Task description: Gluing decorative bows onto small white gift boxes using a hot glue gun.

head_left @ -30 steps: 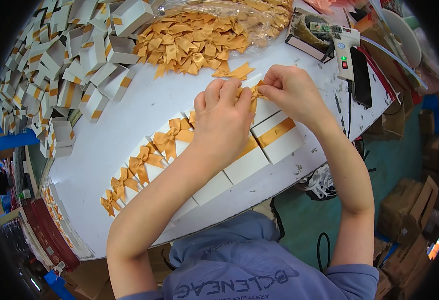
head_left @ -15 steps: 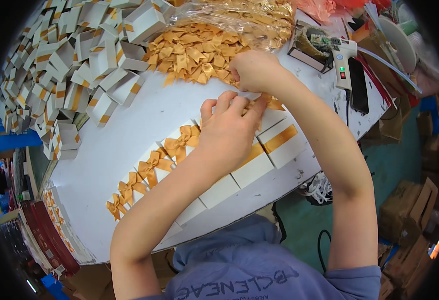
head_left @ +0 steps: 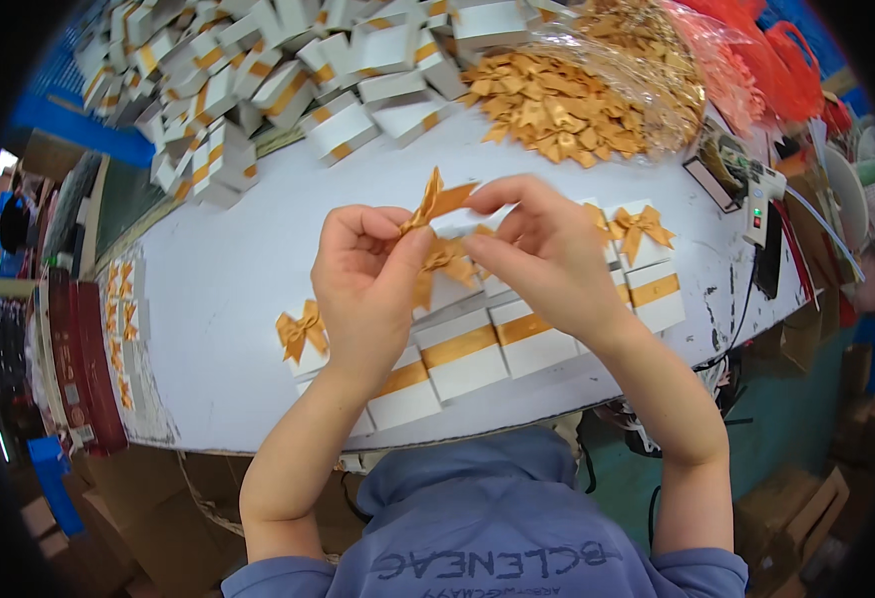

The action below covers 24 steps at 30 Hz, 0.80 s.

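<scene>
My left hand (head_left: 365, 284) pinches a gold ribbon bow (head_left: 429, 207) between thumb and fingers, raised above the table. Close to the bow's right-hand tail is my right hand (head_left: 562, 264), its thumb and index finger apart; whether a fingertip touches the ribbon I cannot tell. Under both hands lie rows of white boxes (head_left: 464, 381) with gold bands. Bows sit on several of them, among them a bow (head_left: 303, 332) at the left end and a bow (head_left: 642, 231) at the right end. The hands partly cover the middle boxes.
A heap of white box parts (head_left: 346, 130) fills the back left. Beside it lies a pile of loose gold bows (head_left: 562, 110) with clear plastic. A glue gun (head_left: 758, 207) and a red plastic bag (head_left: 791, 70) are at the right. Dark red boxes (head_left: 100, 369) stand by the left edge.
My right hand has come from the bow pile to beside my left hand. My left hand has lifted off the boxes and now holds a bow. The view has shifted.
</scene>
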### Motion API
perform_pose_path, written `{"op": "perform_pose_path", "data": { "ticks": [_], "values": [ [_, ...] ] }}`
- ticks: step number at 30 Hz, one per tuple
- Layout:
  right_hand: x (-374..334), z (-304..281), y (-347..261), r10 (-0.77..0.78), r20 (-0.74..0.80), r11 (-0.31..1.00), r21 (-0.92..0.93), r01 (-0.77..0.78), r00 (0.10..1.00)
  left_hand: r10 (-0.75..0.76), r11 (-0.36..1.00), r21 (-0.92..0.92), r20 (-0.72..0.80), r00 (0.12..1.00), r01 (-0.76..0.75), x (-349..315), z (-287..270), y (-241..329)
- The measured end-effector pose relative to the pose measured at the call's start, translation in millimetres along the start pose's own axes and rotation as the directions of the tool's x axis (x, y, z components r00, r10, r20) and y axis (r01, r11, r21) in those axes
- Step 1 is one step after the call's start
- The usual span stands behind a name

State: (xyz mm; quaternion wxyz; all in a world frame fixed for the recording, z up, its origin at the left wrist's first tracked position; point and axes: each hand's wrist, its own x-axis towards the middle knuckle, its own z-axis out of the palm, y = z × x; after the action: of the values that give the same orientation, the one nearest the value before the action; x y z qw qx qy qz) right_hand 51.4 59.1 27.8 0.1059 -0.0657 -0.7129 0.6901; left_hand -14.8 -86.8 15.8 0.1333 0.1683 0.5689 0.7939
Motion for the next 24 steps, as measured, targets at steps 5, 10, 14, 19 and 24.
{"op": "perform_pose_path", "data": {
  "ticks": [5, 10, 14, 19, 24],
  "values": [
    [-9, 29, -1, -0.233, 0.091, 0.939, -0.237, 0.248, 0.968, 0.307, 0.818, 0.446, 0.196, 0.931, -0.363, -29, -44, 8],
    [-29, 60, -8, 0.135, 0.183, 0.981, -0.165, -0.105, 0.974, 0.292, 0.704, 0.562, 0.328, 0.898, -0.434, -60, -71, 17],
    [-44, 86, 0, 0.098, 0.106, 0.994, -0.047, -0.094, 0.990, -0.053, 0.998, -0.021, -0.022, 0.998, 0.052, -81, -70, 26],
    [-61, 110, 6, 0.135, 0.064, 0.978, 0.155, -0.143, 0.989, -0.153, 0.974, -0.189, -0.158, 0.976, 0.122, -108, -87, 17],
    [-70, 122, 8, 0.154, 0.152, 0.988, 0.009, -0.157, 0.976, 0.075, 0.996, -0.028, -0.198, 0.977, -0.082, -124, -97, 19]
  ]
}}
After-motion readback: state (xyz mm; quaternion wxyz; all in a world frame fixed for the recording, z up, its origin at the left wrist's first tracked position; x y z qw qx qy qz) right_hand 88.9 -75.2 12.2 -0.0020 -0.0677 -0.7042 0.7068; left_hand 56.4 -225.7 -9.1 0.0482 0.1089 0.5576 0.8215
